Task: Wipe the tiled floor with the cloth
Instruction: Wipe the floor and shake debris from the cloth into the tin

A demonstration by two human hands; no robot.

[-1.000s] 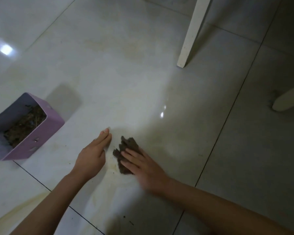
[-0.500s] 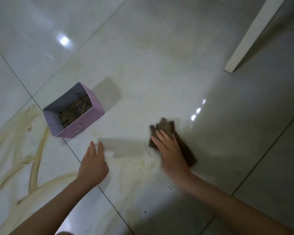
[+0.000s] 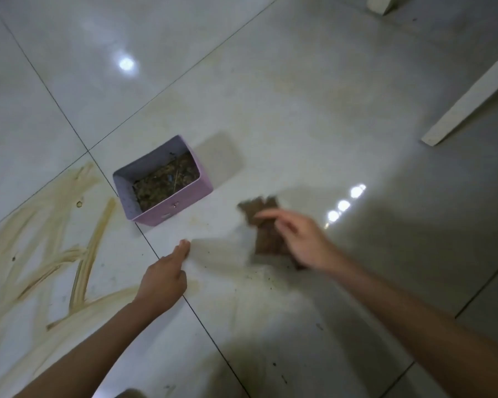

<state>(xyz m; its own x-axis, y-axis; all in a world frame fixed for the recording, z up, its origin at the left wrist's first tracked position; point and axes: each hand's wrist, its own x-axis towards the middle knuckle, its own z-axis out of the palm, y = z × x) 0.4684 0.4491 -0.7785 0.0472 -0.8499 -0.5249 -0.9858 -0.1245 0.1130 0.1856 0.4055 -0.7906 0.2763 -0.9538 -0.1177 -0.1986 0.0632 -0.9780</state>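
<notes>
A dark brown cloth (image 3: 263, 225) lies on the glossy pale tiled floor (image 3: 285, 116), right of centre. My right hand (image 3: 298, 239) presses on it from the right with its fingers stretched over the cloth; the hand and cloth are blurred by motion. My left hand (image 3: 166, 275) rests flat on the floor a little to the left of the cloth, fingers straight and together, holding nothing. Small dark crumbs (image 3: 260, 278) dot the tile just below the cloth.
A purple box (image 3: 181, 203) holding dry brown debris stands just beyond my left hand. Yellow-brown smears (image 3: 55, 254) streak the tile at the left. One white furniture leg (image 3: 469, 101) slants down at the right; another (image 3: 381, 4) shows at the top edge.
My right hand has slid the cloth rightward and away across the tile. The view has swung left, so the box and the smears now sit nearer the centre. My left hand stays flat.
</notes>
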